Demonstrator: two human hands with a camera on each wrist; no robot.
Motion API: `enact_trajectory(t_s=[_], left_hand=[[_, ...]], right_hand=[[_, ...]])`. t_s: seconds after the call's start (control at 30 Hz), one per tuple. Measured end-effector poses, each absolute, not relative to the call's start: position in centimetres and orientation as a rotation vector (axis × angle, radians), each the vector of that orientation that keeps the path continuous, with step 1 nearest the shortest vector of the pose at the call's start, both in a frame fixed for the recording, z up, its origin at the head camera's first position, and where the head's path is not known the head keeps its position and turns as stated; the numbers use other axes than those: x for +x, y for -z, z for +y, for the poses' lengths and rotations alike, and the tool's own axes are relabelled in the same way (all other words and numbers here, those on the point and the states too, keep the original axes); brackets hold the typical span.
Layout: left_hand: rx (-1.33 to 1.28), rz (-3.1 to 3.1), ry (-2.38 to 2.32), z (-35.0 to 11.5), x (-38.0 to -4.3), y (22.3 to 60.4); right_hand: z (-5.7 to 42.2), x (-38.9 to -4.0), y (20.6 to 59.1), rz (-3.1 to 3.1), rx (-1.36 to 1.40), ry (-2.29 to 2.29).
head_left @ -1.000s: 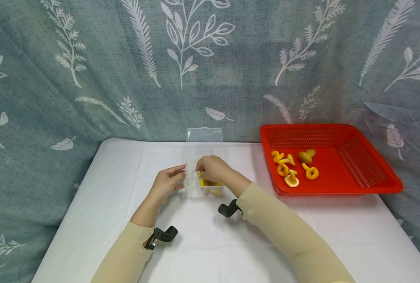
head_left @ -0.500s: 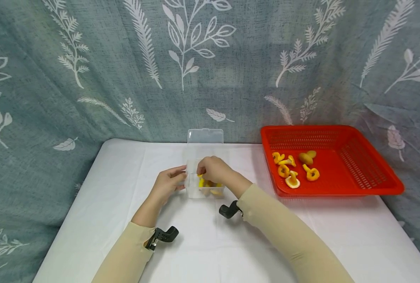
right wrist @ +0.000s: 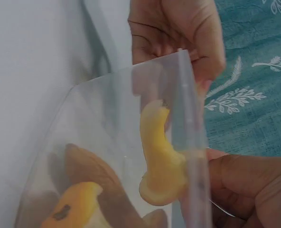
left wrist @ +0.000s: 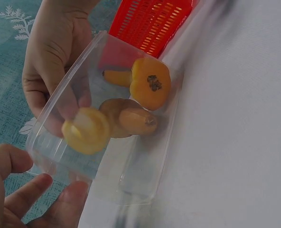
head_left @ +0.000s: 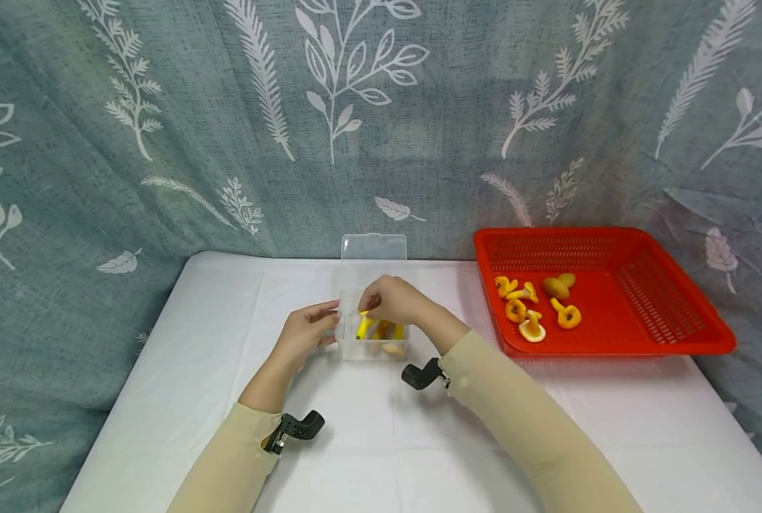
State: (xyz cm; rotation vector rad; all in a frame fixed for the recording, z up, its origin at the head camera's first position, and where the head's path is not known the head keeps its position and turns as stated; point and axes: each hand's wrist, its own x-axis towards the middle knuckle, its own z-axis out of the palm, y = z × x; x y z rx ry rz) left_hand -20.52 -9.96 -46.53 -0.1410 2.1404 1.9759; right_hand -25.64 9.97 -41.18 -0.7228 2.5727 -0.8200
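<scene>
A clear plastic box (head_left: 350, 349) stands on the table with its lid (head_left: 373, 247) raised at the back. My left hand (head_left: 301, 330) holds the box by its left wall, fingertips on the plastic. Over the box's inside, my right hand (head_left: 390, 298) pinches a yellow chanterelle mushroom (right wrist: 159, 156) with thumb and fingers, its stem slanting down in the head view. Beneath it in the box lie an orange chanterelle (left wrist: 150, 85) and a brownish mushroom (left wrist: 138, 121), partly blurred by the plastic. The right fingertips are partly hidden in the head view.
A red plastic basket (head_left: 650, 285) is at the table's right rear, holding several yellow chanterelles (head_left: 569, 316) and brownish mushrooms (head_left: 554, 287) on its left side. White cloth covers the table (head_left: 355, 442). A patterned curtain (head_left: 445, 142) hangs right behind.
My right hand has risen slightly within the box and shifted a little, so the yellow chanterelle it pinches shows more. My left hand stays at the box's left wall.
</scene>
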Motion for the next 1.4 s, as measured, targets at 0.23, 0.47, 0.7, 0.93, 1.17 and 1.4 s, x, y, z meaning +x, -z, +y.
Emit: enact_trajectory(t_s=[0.23, 0.47, 0.7, 0.93, 1.17, 1.4], left_hand=[[-0.144, 2.130, -1.989, -10.0, -20.4, 46.5], [-0.111, 2.133, -1.972, -10.2, -20.4, 46.5], [-0.084, 2.136, -1.963, -10.2, -20.3, 46.5], [-0.103, 2.150, -1.957, -10.2, -20.2, 46.4], [-0.169, 2.174, -1.969, -9.9, -20.1, 46.4], [-0.157, 2.178, -1.980, -9.7, -20.1, 46.4]], right_hand=[[10.8, -25.2, 39.2, 2.546, -0.721, 0.940], [12.2, -24.7, 36.5, 2.548, -0.715, 1.029], [14.3, -24.3, 33.9, 2.533, -0.656, 1.116], [16.6, -23.7, 32.0, 2.566, -0.620, 1.109], [19.7, -23.1, 30.5, 2.582, -0.576, 1.147], [23.6, -22.6, 29.6, 2.676, -0.451, 1.121]])
